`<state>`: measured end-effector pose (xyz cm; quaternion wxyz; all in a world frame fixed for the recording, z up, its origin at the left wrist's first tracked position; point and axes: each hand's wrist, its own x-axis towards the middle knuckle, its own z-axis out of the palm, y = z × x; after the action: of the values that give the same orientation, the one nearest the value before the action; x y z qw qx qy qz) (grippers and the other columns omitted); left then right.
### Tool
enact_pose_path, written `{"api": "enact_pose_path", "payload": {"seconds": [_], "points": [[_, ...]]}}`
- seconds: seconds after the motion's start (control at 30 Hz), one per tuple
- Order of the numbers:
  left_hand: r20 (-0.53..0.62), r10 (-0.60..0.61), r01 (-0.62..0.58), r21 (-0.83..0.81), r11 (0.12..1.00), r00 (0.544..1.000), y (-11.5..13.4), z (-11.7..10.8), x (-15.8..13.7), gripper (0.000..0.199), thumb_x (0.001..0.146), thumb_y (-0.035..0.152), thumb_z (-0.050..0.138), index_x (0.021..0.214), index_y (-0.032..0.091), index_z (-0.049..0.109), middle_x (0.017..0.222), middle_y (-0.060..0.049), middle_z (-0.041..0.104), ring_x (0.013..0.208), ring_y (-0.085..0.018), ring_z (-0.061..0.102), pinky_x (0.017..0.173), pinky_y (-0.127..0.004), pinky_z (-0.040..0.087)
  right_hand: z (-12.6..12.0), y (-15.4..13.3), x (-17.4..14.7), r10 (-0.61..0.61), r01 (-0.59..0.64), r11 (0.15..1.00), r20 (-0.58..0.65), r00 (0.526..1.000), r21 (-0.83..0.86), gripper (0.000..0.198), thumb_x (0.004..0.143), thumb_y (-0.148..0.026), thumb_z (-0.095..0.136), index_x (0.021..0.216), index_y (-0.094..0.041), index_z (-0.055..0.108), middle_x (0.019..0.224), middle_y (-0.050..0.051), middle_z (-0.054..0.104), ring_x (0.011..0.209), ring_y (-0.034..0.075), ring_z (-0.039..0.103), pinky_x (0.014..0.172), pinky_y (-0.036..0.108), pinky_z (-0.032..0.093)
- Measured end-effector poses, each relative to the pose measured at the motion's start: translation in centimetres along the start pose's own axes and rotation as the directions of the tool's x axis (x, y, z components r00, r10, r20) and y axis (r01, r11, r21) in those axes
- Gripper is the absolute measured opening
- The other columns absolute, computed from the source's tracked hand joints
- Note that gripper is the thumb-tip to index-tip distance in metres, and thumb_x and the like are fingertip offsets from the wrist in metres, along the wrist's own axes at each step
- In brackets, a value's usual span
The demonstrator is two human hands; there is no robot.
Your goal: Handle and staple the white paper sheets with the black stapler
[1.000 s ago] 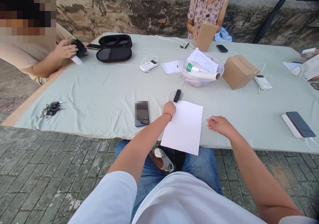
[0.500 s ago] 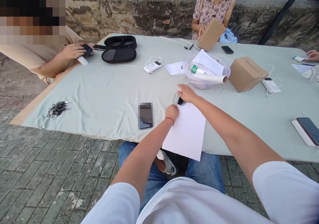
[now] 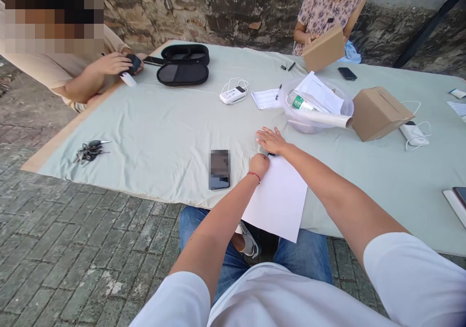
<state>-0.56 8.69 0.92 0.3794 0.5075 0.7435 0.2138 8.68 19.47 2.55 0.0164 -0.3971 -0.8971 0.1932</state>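
My left hand [image 3: 259, 164] sits curled in a loose fist on the upper left corner of the white sheet of paper [image 3: 278, 198], knuckles pressing it to the grey-green tablecloth [image 3: 163, 138]; the sheet's near end overhangs the table edge above my knees. My right hand [image 3: 271, 140] lies palm down, fingers spread flat, just beyond that corner, covering a small black object [image 3: 271, 154] of which only a sliver shows at the wrist side; whether the fingers grip it I cannot tell. A dark phone [image 3: 219, 170] lies just left of my left hand. Farther out: a clear plastic bowl [image 3: 320, 123] holding papers and a bottle, a cardboard box [image 3: 376, 113] beside it, a bunch of keys [image 3: 89, 150] near the left edge, an open black case [image 3: 183, 65]. Across the table, another person's hands tilt a second cardboard box [image 3: 324, 50].
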Motion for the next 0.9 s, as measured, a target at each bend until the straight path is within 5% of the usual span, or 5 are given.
{"api": "enact_pose_path", "payload": {"seconds": [0.5, 0.9], "points": [[0.024, -0.010, 0.010, 0.001, 1.000, 1.000, 0.3, -0.4, -0.5, 0.022, 0.087, 0.025, 0.048, 0.082, 0.016, 0.068, 0.089, -0.016, 0.071, 0.084, -0.026, 0.066, 0.074, -0.034, 0.046, 0.3, 0.7, 0.4, -0.091, 0.095, 0.995, 0.083, 0.992, -0.037, 0.065, 0.098, -0.057, 0.018, 0.149, -0.022, 0.038, 0.155, 0.004, 0.037, 0.149, 0.026, 0.015, 0.118, 0.057, -0.009], [0.014, -0.014, 0.013, 0.046, 0.999, 1.000, 0.3, -0.2, -0.7, 0.030, 0.088, 0.027, 0.045, 0.094, 0.013, 0.071, 0.099, -0.020, 0.071, 0.094, -0.029, 0.066, 0.078, -0.035, 0.046, 1.2, -0.4, -0.6, -0.100, 0.095, 0.993, -0.076, 0.992, -0.072, 0.055, 0.099, -0.052, 0.027, 0.137, -0.022, 0.053, 0.143, 0.007, 0.052, 0.145, 0.026, 0.024, 0.118, 0.055, -0.010]]}}
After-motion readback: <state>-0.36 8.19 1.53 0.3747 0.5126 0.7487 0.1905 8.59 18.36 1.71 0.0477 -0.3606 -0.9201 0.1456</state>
